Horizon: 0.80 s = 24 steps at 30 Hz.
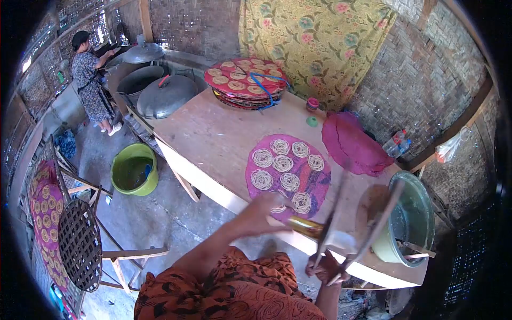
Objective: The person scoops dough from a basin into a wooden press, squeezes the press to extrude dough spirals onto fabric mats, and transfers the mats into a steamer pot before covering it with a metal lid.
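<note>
My left hand [261,216] is over the near edge of a pink mat [314,184], its fingers apart and slightly bent, by the end of a brass-coloured cylinder. The cylinder [306,228] belongs to a hand press with two long wooden handles [377,229] and a whitish part [341,242]. My right hand [326,268] is closed around the near ends of the handles. Several pale coils of thin strands [289,182] lie on the mat. One coil [278,195] is partly hidden under my left hand.
A green tub [397,234] stands at the table's right. Behind the mat lie folded pink sheets [352,144] and stacked round trays [248,80] of coils. A lime bucket [135,173] sits on the floor. A person [90,80] stands by lidded pans [167,98].
</note>
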### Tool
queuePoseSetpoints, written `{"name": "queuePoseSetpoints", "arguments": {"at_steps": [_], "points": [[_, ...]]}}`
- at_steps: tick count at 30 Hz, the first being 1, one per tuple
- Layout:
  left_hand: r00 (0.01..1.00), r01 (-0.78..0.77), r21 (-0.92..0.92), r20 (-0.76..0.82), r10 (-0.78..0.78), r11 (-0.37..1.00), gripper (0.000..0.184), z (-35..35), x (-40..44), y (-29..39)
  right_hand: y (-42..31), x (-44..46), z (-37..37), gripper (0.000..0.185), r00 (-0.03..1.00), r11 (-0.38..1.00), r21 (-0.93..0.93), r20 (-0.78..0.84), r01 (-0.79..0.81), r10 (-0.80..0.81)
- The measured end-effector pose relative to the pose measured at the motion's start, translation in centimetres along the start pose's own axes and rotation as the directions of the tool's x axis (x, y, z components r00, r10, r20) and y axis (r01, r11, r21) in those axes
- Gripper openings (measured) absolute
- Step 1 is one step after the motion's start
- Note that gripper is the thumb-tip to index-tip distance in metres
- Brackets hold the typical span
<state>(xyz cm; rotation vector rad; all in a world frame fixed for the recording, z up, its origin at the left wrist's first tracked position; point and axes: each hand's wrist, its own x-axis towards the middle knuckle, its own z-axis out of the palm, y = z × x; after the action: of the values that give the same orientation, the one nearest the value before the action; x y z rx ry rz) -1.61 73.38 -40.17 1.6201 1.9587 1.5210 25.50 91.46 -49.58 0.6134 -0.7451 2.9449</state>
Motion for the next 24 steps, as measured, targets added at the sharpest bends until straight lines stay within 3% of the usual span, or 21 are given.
{"name": "queuePoseSetpoints", "arguments": {"at_steps": [1,3,4,5,6,8,12,15,16,19,21,24], "points": [[0.994,0.023,-0.087,-0.104,-0.032,0.996,0.036,-1.1,0.1,-1.8,-1.4,0.7,0.1,0.101,0.998,0.999,-0.032,0.044,0.035,-0.033],[0.873,0.422,0.045,-0.289,-0.393,0.905,0.037,-2.8,0.0,-6.6,-3.8,1.6,0.6,0.103,0.989,0.993,-0.077,0.123,0.089,-0.079],[0.95,0.234,0.459,-0.294,-0.103,0.857,0.033,-3.4,-1.0,-12.3,-4.9,2.0,0.7,0.103,0.983,0.989,-0.095,0.155,0.113,-0.097],[0.861,0.5,0.552,-0.403,-0.31,0.668,0.027,-3.7,-1.2,-12.4,-5.7,2.3,0.6,0.104,0.977,0.985,-0.109,0.18,0.132,-0.111],[0.859,0.499,0.549,-0.416,-0.299,0.671,0.027,-3.7,-1.4,-13.3,-6.7,2.5,0.2,0.104,0.973,0.983,-0.115,0.196,0.143,-0.119],[0.799,0.602,0.595,-0.465,-0.382,0.533,0.025,-2.7,-1.6,-15.6,-8.1,2.2,-1.1,0.106,0.974,0.984,-0.099,0.186,0.148,-0.128],[0.743,0.669,0.535,-0.501,-0.445,0.515,0.026,-1.4,1.2,-15.4,-10.3,3.1,-2.9,0.106,0.971,0.981,-0.059,0.165,0.187,-0.175],[0.616,0.78,0.492,-0.502,-0.607,0.386,0.024,-0.7,2.1,-17.9,-11.6,3.2,-5.5,0.115,0.963,0.976,-0.047,0.175,0.214,-0.203],[0.617,0.786,0.394,-0.442,-0.652,0.476,0.025,-1.1,2.1,-18.7,-11.9,3.0,-6.7,0.12,0.957,0.972,-0.06,0.199,0.227,-0.211],[0.608,0.792,0.419,-0.486,-0.627,0.444,0.024,-2.0,3.8,-20.2,-12.7,3.1,-8.9,0.121,0.964,0.977,-0.051,0.178,0.209,-0.197],[0.571,0.803,0.5,-0.492,-0.657,0.324,0.021,-3.3,6.2,-20.7,-13.3,3.5,-9.3,0.121,0.971,0.979,-0.037,0.144,0.199,-0.192],[0.632,0.74,0.615,-0.501,-0.591,0.271,0.02,-4.5,10.9,-21.8,-13.4,3.3,-10.2,0.121,0.977,0.98,-0.017,0.09,0.198,-0.195]]}}
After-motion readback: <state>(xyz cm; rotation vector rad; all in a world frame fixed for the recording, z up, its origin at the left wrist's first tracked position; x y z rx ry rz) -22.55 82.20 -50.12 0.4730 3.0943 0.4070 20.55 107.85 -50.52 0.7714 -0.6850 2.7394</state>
